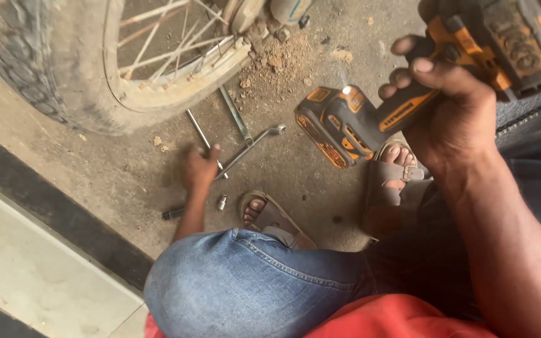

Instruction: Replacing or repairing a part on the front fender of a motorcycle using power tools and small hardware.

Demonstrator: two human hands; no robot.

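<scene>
cordless power tool (370, 119), orange and black, is up in the air in the right hand (452, 106), fingers wrapped tight round the grip, above the sandalled right foot (396, 166). its long axis runs diagonally across the view: battery base low left near the foot, head end up right at the frame corner, partly cut off, so the working tip can't be seen. a small light glows on the base.

left hand (200, 168) is down on the concrete floor (108, 181), fingers closing on a thin metal rod (205, 143). whether it's actually pinched or just touched, cannot tell; the hand is slightly blurred.

around that hand: a long spanner (252, 147) lying diagonally just beside it, touching or crossing the rod. a second greenish bar (236, 116) further up toward the wheel. a small socket (222, 201) and a dark short bit (172, 213) near the wrist. left foot in a sandal (264, 213) just beside them.

motorcycle wheel (89, 62) top left, tyre dusty, spokes and rim visible, crumbled dirt (280, 59) near the hub.

risks, my read:
- tool is held one-handed over bare toes; a slipped grip drops the heavy battery end on the foot.
- finger sits near the trigger zone; a bump could spin it while attention is on the floor.
- loose socket and bit by the foot can roll or get kicked off.
</scene>
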